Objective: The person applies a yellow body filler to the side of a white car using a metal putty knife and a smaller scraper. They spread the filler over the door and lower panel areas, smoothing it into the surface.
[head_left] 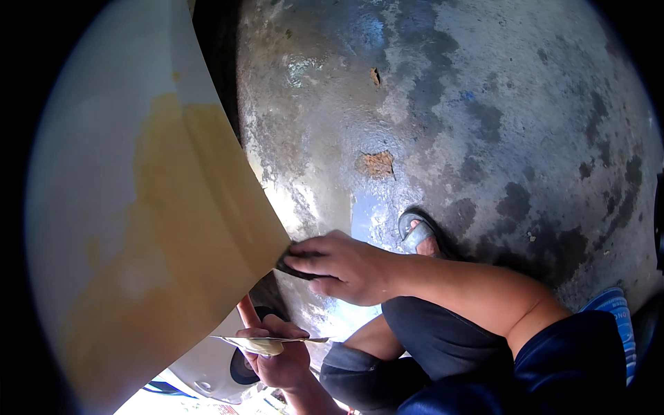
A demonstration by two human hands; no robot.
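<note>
A white car body panel (90, 173) with a broad yellowish patch of filler (173, 200) takes up the left side. My right hand (349, 270) pinches a dark flat pad (294, 266) at the panel's edge; its exact kind is hard to make out. Below it, my left hand (283, 360) grips a thin flat plate (311, 339), seen nearly edge-on. A lump of beige putty (266, 347) sits on the plate. One finger of the left hand points up toward the panel's lower edge.
Wet, stained concrete floor (470, 124) spreads ahead, with a brown dry leaf (377, 164) lying on it. My sandalled foot (418, 235) stands beyond my bent knee. A blue bucket (615, 311) is at the right, and another white rounded car part (207, 370) is below the panel.
</note>
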